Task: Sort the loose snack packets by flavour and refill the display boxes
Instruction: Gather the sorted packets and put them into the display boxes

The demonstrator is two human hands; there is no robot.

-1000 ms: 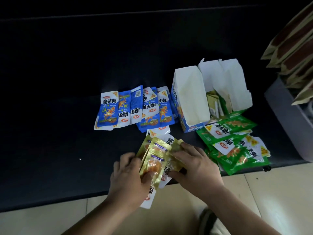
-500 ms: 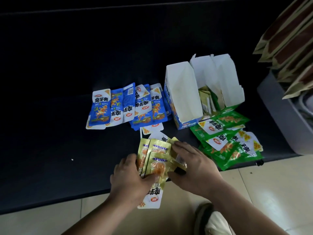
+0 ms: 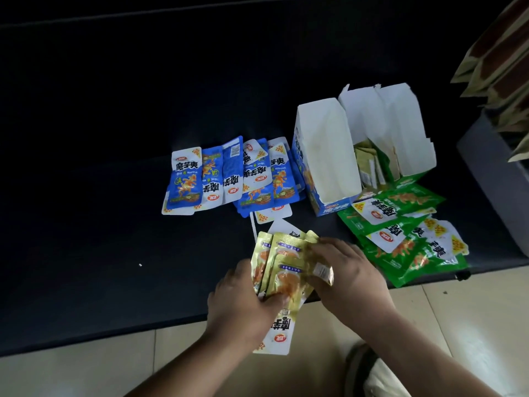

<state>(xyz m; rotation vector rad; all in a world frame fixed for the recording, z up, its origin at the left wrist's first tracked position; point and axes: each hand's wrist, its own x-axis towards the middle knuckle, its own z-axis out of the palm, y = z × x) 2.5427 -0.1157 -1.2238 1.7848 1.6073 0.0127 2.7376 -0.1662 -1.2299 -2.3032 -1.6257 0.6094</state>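
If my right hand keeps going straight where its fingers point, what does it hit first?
The fanned gold foil snack packets that the right hand grips; beyond them, probably the row of blue snack packets.

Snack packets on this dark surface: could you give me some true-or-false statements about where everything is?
1. The left hand and the right hand both hold gold packets. True.
2. The blue packets lie right of the blue box. False: they lie to its left.
3. The green packets fill the blue box. False: they lie loose in front of the green box.
4. The green box has pale packets inside. True.
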